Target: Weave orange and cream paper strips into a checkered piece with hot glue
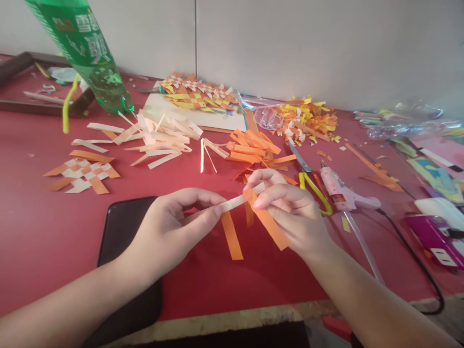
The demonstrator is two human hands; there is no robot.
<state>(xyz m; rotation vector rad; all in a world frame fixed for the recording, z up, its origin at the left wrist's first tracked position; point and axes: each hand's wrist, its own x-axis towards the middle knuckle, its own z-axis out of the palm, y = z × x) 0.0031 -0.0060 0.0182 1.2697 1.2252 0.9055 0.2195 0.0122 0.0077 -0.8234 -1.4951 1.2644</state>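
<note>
Paper strip (234, 202), white, is held up between both hands, above the front part of the red tabletop (203, 290). Left hand (174, 229): thumb and index pinch its left stretch. Right hand (290, 208): thumb and fingers pinch near its right end, and also grip the top of an orange strip (271, 223) that crosses the white one and slants down toward the wrist. Second orange strip (232, 236) hangs below the white one by the left fingertips. Third orange piece (249, 214) shows between those two, partly hidden; can't tell how it's attached.

Phone (126, 232), black, lies partly under the left hand and forearm. Woven orange-and-white piece (85, 173) sits flat beyond it, to the left. Past the hands: loose pile of pale strips (155, 135), with the orange strip pile (253, 147) just right of it. Scissors (318, 193) with yellow-and-red handles and the pink glue gun (342, 188) lie side by side, right of the right hand. Clear glue stick (362, 246) lies near the gun.

Back row: green bottle (83, 53) at left, top cut off; woven bundle (199, 92) in the middle; orange-yellow scrap heap (311, 118) to its right.
</note>
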